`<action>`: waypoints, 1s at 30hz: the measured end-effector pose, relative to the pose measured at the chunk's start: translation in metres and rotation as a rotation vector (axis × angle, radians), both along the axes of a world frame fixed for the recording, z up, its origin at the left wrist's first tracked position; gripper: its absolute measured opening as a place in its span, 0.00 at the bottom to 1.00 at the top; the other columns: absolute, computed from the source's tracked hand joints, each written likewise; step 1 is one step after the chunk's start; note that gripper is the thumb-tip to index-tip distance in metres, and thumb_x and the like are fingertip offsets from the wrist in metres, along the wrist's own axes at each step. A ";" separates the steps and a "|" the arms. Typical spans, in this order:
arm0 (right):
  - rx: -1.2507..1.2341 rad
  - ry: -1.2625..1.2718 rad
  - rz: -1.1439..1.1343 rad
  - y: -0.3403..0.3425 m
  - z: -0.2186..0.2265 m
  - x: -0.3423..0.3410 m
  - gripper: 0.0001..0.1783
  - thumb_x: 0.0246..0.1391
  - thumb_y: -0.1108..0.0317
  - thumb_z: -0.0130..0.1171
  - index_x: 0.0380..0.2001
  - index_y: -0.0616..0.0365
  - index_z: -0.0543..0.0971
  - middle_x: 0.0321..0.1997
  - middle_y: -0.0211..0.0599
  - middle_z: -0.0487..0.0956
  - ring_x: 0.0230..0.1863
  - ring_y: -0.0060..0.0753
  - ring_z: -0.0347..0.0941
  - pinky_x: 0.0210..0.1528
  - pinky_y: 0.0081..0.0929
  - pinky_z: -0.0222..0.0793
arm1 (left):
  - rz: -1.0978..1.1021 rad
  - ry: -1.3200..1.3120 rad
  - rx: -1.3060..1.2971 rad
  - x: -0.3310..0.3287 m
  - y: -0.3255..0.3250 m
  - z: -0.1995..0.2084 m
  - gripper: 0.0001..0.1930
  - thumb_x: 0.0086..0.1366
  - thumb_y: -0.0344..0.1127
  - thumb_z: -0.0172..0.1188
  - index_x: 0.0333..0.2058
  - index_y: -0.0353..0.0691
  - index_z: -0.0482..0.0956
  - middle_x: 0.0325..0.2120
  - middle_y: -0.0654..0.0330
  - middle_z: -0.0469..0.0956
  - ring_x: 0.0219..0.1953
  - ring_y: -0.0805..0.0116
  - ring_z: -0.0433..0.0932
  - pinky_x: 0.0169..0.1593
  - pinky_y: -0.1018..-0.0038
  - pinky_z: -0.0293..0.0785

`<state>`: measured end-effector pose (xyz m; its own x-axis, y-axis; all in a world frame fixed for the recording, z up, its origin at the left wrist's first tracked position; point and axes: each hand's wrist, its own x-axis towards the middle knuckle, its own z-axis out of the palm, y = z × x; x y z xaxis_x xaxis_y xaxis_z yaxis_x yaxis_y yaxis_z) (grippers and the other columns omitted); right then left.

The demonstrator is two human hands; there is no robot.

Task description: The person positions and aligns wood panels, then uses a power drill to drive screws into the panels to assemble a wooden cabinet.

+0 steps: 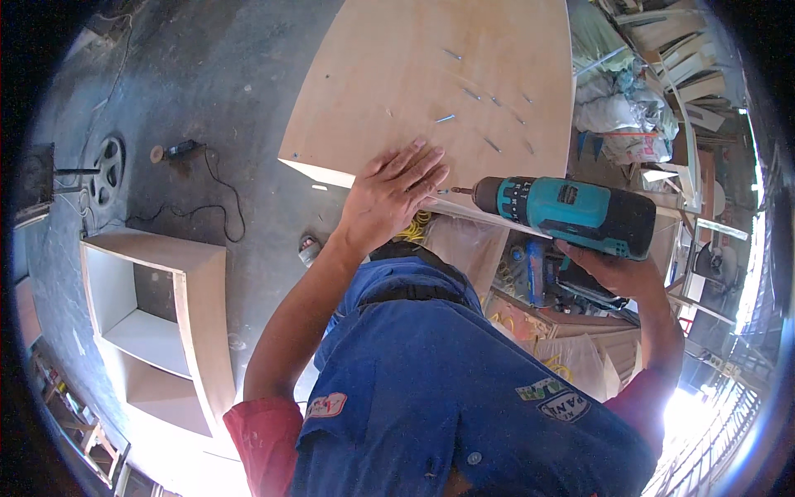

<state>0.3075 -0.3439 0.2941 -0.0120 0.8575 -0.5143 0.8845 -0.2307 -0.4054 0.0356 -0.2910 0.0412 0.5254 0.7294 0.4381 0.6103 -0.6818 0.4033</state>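
My right hand [611, 272] is wrapped around the handle of a teal and black cordless drill [571, 211], held level with its bit [461, 190] pointing left. The bit's tip is at the near edge of a pale wooden panel [373, 74], close to my left fingertips. My left hand [402, 182] lies on that edge with its fingers stretched out over the top; its thumb is mostly hidden. Whether a screw sits at the bit's tip is too small to tell. Several loose screws [445, 118] lie scattered on the panel beyond my hands.
An open wooden cabinet [157, 331] stands on the grey floor [224, 66] at left. A corded power tool [178, 151] lies above it, its cable trailing. Plastic sacks [621, 116] and wood offcuts [691, 66] are piled at right. A blue canister [535, 273] stands below the drill.
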 end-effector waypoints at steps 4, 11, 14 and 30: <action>-0.057 -0.008 -0.023 0.004 0.000 -0.002 0.21 0.55 0.64 0.74 0.52 0.55 0.83 0.48 0.36 0.86 0.48 0.30 0.82 0.53 0.31 0.77 | 0.094 -0.147 0.043 -0.008 -0.011 -0.005 0.31 0.64 0.49 0.67 0.65 0.55 0.73 0.70 0.62 0.66 0.75 0.53 0.57 0.75 0.55 0.49; 0.032 0.006 0.113 0.003 -0.003 0.002 0.24 0.56 0.54 0.73 0.53 0.51 0.82 0.50 0.39 0.86 0.50 0.38 0.83 0.56 0.35 0.76 | 0.987 -1.281 -0.121 -0.062 0.011 -0.043 0.27 0.75 0.43 0.47 0.62 0.26 0.68 0.64 0.42 0.69 0.68 0.53 0.64 0.70 0.57 0.57; 0.005 0.031 0.096 0.005 -0.001 -0.002 0.24 0.56 0.56 0.73 0.53 0.52 0.82 0.50 0.39 0.86 0.51 0.38 0.83 0.57 0.35 0.76 | 0.904 -1.313 -0.307 -0.075 0.035 -0.059 0.26 0.75 0.45 0.41 0.46 0.24 0.80 0.43 0.48 0.81 0.48 0.59 0.78 0.56 0.66 0.71; 0.140 -0.166 0.764 0.009 -0.004 0.002 0.32 0.44 0.63 0.78 0.55 0.52 0.81 0.48 0.42 0.86 0.49 0.43 0.84 0.54 0.40 0.77 | 1.125 -1.219 -0.082 -0.064 0.064 -0.084 0.27 0.71 0.45 0.44 0.19 0.28 0.72 0.18 0.59 0.72 0.25 0.68 0.67 0.35 0.67 0.68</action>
